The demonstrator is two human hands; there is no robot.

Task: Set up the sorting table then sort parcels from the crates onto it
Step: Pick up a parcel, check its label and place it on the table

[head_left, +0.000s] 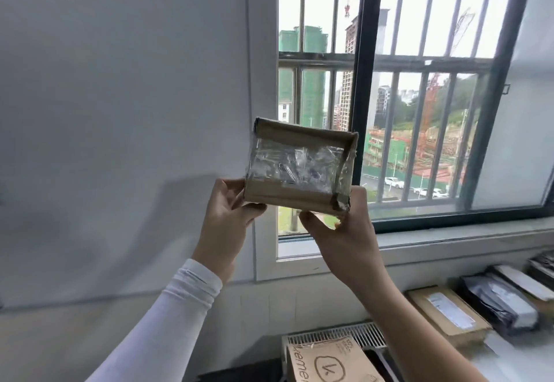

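Barred window (419,82) behind; taped parcel (299,166) raised, pinched by left hand (227,211) and right hand (338,232). Inspecting; next, likely place on table (515,360) far right.

Label on the box (299,166) I'm holding up: unreadable under wrinkled, glaring tape. My left hand (227,214) and right hand (338,232) have their fingers behind the box, out of sight. Below the box, the white crate (335,336) is cut by the bottom edge; the printed carton (326,360) in it shows only part of its lettering. Right of the crate, parcels on the table (509,357) are blurred; the brown one's label (449,309) is too small to read. The farthest parcels run off the right edge.
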